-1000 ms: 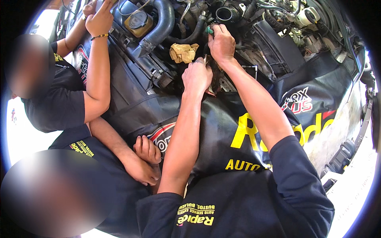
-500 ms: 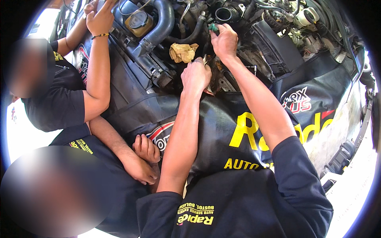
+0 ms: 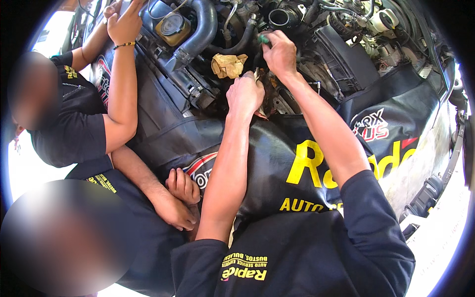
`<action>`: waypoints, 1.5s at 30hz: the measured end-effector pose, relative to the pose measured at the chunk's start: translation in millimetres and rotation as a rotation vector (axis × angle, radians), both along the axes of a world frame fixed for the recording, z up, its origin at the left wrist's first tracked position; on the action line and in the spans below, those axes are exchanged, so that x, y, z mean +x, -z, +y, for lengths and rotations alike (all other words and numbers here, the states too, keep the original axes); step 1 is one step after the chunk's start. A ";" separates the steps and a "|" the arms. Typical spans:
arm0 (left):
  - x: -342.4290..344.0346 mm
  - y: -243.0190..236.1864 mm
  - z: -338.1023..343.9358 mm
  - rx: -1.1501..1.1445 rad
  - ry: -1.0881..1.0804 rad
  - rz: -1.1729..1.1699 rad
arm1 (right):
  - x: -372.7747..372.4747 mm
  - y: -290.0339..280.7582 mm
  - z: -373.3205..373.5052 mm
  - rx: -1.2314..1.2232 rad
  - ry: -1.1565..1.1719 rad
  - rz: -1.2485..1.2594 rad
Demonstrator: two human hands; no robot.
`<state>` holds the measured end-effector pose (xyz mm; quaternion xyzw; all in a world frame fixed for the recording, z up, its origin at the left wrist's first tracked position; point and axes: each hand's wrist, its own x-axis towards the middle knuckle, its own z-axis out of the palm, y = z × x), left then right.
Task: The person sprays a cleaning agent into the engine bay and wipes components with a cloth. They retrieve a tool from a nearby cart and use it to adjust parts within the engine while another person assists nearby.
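A: Largest first, please.

B: An open engine bay (image 3: 304, 57), packed with dark hoses, housings and metal fittings. Along the near edge, a black cover (image 3: 267, 158) with bold yellow lettering, presumably draped there as protection under leaning arms.

A: Anyone alongside?

B: At the left, a co-worker (image 3: 89, 131) with raised hands (image 3: 124, 27), partly cut off by the frame, so no telling about their contents. Nearer, a second co-worker (image 3: 151, 242), hands (image 3: 177, 214) close together against the cover, probably just for support.

A: Next size down?

B: Toward the right, a black box-like housing (image 3: 346, 59); toward the left, a thick curved hose (image 3: 204, 29). Both untouched.

A: And the person's own hands?

B: Left hand (image 3: 245, 94) over the front of the bay, back upward, fingers curled closed. Right hand (image 3: 280, 53) farther in, fingers pinched together. Held apart, perhaps for a clear view between.

A: Smaller still?

B: Just beyond the left hand, a crumpled brown wad (image 3: 228, 66), paper or cloth, resting on the parts, maybe for easy reach. Beyond the right hand, an open round pipe mouth (image 3: 280, 18).

A: Anything in the fingers?

B: At the right fingertips, a small green piece (image 3: 263, 38), clamped near the pipe mouth but apart from it; apparently a precise pinch suited to something small. In the left fist, a slim pale-tipped thing (image 3: 256, 73), mostly hidden, seemingly gripped for steadiness; kind impossible to tell.
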<state>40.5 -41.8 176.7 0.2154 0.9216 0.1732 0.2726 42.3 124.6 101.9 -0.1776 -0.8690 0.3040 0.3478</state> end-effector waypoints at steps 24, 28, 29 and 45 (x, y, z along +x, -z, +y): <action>-1.7 7.1 -4.3 0.079 -0.014 0.053 | 6.1 -11.3 20.4 0.222 -0.120 -0.248; 1.0 4.4 -2.3 0.084 -0.001 0.054 | 10.1 0.0 11.5 0.209 -0.199 -0.154; -0.2 5.0 -0.9 0.090 0.000 0.054 | 13.2 4.6 11.6 0.211 -0.268 -0.175; -6.3 1.7 -6.2 0.063 -0.006 -0.022 | 7.7 2.8 24.4 0.340 -0.223 -0.160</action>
